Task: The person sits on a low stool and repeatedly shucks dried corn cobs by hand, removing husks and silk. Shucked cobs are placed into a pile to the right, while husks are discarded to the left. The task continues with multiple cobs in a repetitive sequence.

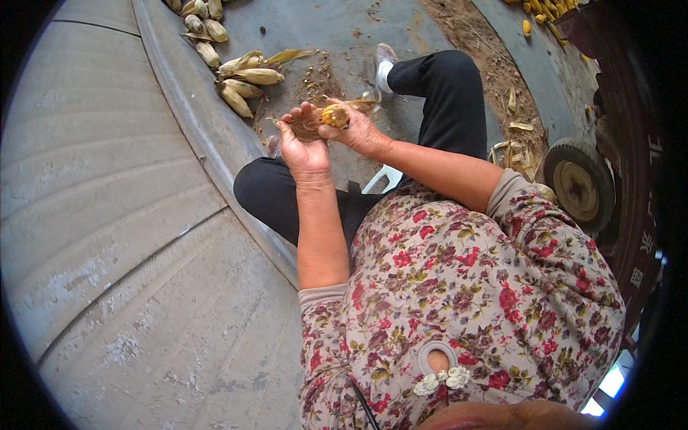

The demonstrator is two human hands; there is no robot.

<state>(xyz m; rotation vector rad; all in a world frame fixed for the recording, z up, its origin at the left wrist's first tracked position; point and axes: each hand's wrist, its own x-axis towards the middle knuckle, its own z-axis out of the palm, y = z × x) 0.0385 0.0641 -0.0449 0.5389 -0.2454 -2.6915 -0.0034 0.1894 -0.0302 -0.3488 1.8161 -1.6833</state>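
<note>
Unhusked corn ears [261, 76] are cluttering the floor [322, 32] near its left edge. Right grip [362, 136] is clenching a yellow corn cob [334, 115] above floor, end facing up, long axis foreshortened. Left grip [306, 155] is cupping brown husk [305, 128]; closure unclear.

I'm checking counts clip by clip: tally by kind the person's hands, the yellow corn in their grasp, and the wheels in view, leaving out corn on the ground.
Left hand and right hand: 2
Yellow corn ear: 1
Wheel: 1
Total: 4
</note>
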